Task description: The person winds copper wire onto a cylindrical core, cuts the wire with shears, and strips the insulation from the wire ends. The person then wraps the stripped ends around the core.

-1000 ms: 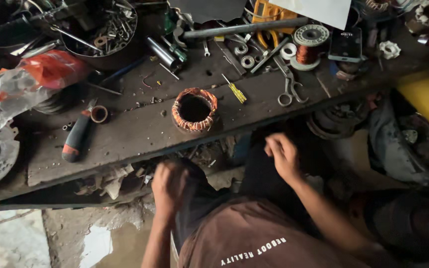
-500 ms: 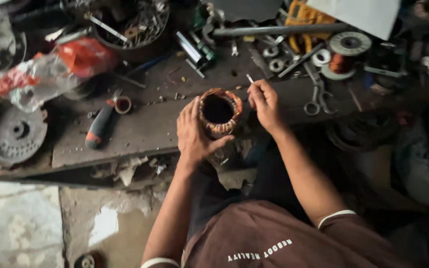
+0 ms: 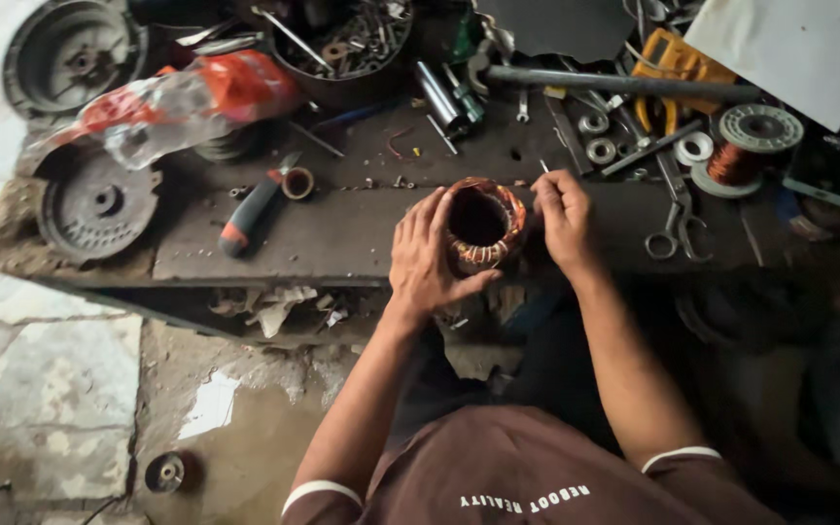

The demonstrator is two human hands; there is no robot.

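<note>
Cluttered and oily, a dark workshop desk (image 3: 342,233) stands over a wet stone floor. Near its front edge sits a motor stator (image 3: 483,226), a ring wound with copper wire. The left hand (image 3: 428,258) cups its side, fingers loosely curled and thumb hooked underneath. The right hand (image 3: 564,219) pinches at the winding's upper right rim, fingertips nearly together. Steady bracing from the left would likely let the right work the fine wire without tearing it. Nearby lie a screwdriver (image 3: 250,209), scissors (image 3: 675,224) and a copper wire spool (image 3: 731,160).
</note>
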